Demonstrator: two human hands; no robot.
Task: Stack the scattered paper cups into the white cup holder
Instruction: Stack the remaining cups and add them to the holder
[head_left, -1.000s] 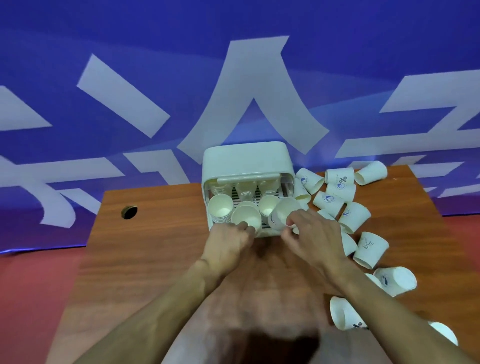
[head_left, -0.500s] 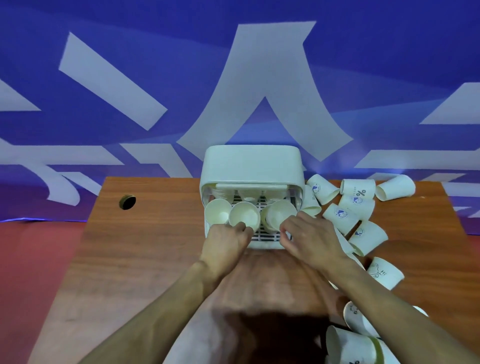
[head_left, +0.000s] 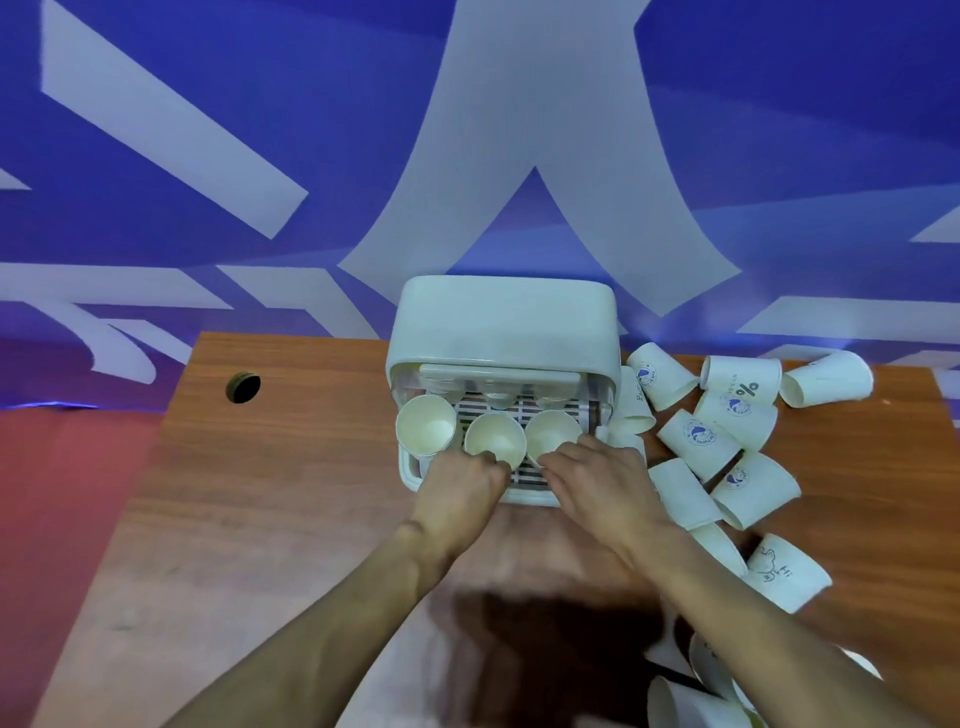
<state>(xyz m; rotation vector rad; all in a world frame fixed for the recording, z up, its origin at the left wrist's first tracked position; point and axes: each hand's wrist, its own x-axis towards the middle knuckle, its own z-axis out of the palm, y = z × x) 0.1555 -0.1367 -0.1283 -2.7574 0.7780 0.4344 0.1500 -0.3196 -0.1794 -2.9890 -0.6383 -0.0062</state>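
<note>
A person's left hand (head_left: 462, 491) curls its fingers round the lower wall of the middle cup (head_left: 494, 439). The right hand (head_left: 605, 483) wraps thumb and fingers about the neighbouring cup (head_left: 553, 432). Both cups stand mouth-up on the slatted tray (head_left: 525, 475) at the front of the white cup holder (head_left: 498, 322). A third cup (head_left: 426, 422) stands untouched at the tray's left end. A litter of loose paper cups (head_left: 698, 439) lies tumbled on the wooden table (head_left: 270, 493) just right of the holder, before a blue backdrop (head_left: 156, 208). The cups look featherlight and thin-walled, and easily crushed. They are probably best taken with a gentle hold round the wall, just below the stiffer rolled rim, then nested straight down.
</note>
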